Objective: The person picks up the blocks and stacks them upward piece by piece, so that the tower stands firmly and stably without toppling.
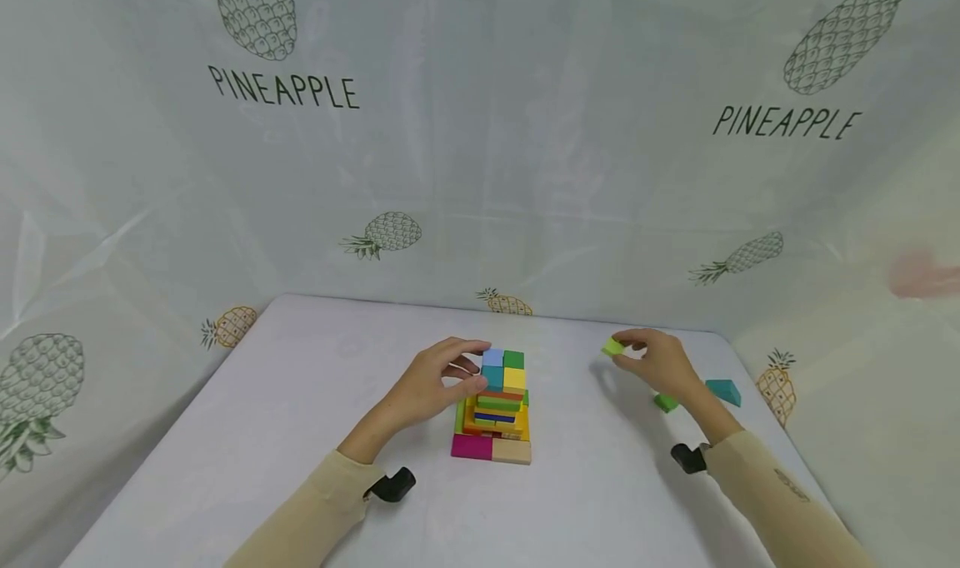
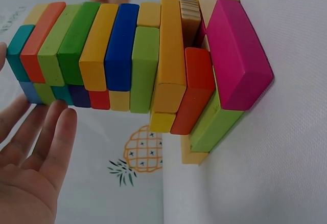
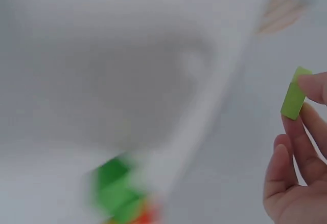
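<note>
A tall tower of coloured wooden blocks point(image 1: 500, 403) stands on the table, magenta and tan blocks at its base. My left hand point(image 1: 429, 383) is at its upper left side, thumb and forefinger by the light blue block point(image 1: 492, 357) and teal block point(image 1: 492, 377) near the top. In the left wrist view the fingers point(image 2: 62, 137) are extended beside the tower. To the tower's right, my right hand point(image 1: 662, 365) pinches a small light green block point(image 3: 294, 99) between thumb and fingers, raised above the table.
A green block point(image 1: 665, 402) and a teal block point(image 1: 723, 391) lie on the white table point(image 1: 300, 401) near my right forearm. A pineapple-printed sheet point(image 1: 487, 160) hangs behind the table. The right wrist view holds a blurred patch of green blocks point(image 3: 115, 188).
</note>
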### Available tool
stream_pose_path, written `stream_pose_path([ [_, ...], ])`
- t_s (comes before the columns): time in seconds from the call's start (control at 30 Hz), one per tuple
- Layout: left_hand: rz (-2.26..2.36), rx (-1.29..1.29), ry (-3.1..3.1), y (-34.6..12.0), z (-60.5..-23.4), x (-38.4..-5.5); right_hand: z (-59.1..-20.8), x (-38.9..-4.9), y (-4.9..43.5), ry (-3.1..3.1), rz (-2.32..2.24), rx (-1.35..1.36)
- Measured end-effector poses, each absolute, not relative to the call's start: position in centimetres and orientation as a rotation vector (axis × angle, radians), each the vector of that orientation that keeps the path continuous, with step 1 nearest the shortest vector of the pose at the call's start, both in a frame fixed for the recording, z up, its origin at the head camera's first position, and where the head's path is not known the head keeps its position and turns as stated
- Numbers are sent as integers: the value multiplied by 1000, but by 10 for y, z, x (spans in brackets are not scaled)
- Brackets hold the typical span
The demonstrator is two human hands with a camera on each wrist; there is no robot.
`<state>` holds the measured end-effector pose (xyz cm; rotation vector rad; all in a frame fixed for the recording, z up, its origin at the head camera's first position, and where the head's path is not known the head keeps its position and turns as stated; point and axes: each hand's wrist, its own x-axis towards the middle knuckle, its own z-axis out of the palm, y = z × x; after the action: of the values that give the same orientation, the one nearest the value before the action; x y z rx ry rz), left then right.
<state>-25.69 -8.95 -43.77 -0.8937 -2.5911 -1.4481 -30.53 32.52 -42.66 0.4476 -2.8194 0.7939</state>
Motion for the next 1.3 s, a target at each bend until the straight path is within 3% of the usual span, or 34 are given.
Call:
stream_pose_path([
  [0.2,-1447,-877,-2591,-91,-437,-255,-376,-278,241,-2709,911,743],
  [0.43,-1438,-908,-2581,-89,-437,-256,-361,-263,185,-2668,959,996],
  [1.3,-1491,-943,-2517,-90,-436,-256,-377,-271,163,-2692,1074,953],
])
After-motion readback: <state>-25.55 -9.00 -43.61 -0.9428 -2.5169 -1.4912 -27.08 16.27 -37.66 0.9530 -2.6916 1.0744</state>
